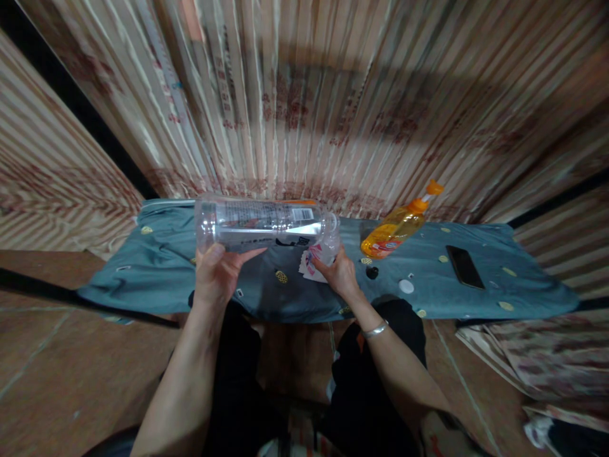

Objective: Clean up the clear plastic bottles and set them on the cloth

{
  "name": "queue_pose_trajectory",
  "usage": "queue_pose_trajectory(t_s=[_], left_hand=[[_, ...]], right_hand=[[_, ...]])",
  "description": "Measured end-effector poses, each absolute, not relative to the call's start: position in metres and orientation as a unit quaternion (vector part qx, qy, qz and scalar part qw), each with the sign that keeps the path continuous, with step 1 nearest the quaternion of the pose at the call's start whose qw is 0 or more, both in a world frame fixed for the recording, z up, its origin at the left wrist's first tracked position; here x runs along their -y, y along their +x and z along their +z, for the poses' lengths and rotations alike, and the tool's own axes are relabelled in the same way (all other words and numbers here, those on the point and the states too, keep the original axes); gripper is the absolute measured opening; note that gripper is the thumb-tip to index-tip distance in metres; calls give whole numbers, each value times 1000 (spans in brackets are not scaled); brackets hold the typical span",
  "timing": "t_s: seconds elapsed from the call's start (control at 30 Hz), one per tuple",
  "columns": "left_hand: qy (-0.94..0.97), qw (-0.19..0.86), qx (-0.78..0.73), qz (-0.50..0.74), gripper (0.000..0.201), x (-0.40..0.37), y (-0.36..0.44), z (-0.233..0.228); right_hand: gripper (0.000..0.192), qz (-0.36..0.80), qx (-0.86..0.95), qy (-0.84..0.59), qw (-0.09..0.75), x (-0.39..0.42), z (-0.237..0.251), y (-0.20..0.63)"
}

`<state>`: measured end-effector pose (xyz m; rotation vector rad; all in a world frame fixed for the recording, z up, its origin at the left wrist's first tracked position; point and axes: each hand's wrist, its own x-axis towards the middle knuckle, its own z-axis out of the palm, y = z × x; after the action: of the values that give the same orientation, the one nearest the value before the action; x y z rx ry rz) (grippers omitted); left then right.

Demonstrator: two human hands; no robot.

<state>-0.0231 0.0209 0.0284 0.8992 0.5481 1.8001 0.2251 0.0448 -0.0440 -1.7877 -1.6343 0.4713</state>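
My left hand holds a large clear plastic bottle on its side, above a low surface covered with a teal patterned cloth. The bottle's base points left and its open mouth points right. My right hand is at the bottle's mouth, fingers pinching a crumpled piece of white and pink wrapper just under the opening. A silver bangle sits on my right wrist.
An orange bottle of liquid with an orange spout leans on the cloth to the right. Near it lie a small black cap, a white cap and a black phone. A striped curtain hangs behind; folded fabric lies at the lower right.
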Motion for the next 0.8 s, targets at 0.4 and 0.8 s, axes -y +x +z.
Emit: queue_pose_trajectory(t_s=[0.4,0.8], left_hand=[[366,501,-225,751,77,-20,-22,28],[355,504,-234,752,79,-19,-22,31]], right_hand=[[72,163,624,-691,326,-45,-45,224],[74,169,620,-693,326,-46,-46,224]])
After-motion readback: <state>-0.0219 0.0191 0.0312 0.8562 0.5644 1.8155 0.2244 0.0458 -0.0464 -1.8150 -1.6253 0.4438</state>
